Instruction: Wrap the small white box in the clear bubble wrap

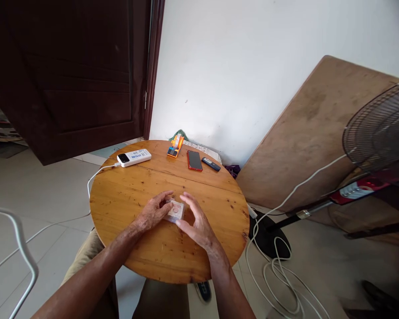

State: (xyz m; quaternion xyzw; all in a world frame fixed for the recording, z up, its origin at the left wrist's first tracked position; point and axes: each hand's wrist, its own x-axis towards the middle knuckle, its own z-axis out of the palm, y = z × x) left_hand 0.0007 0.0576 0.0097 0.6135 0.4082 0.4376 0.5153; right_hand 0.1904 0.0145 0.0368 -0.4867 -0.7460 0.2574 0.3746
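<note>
A small, clear, box-like case (pixel 175 210) with a pale round shape inside lies on the round wooden table (pixel 119 199), between my hands. My left hand (pixel 155 210) holds it at its left side, the thumb over its top edge. On the other side, my right hand (pixel 197 222) is spread, fingers and thumb apart, the thumb tip close to the case's lower right corner. Whether that thumb touches the case is hard to tell.
Toward the table's back are a white power bank (pixel 134 157) with a cable, an orange tape dispenser (pixel 175 146), a red-edged phone (pixel 194 160) and a dark handheld device (pixel 211 164). A fan (pixel 379 128) stands at the right, near coiled cable (pixel 275 266).
</note>
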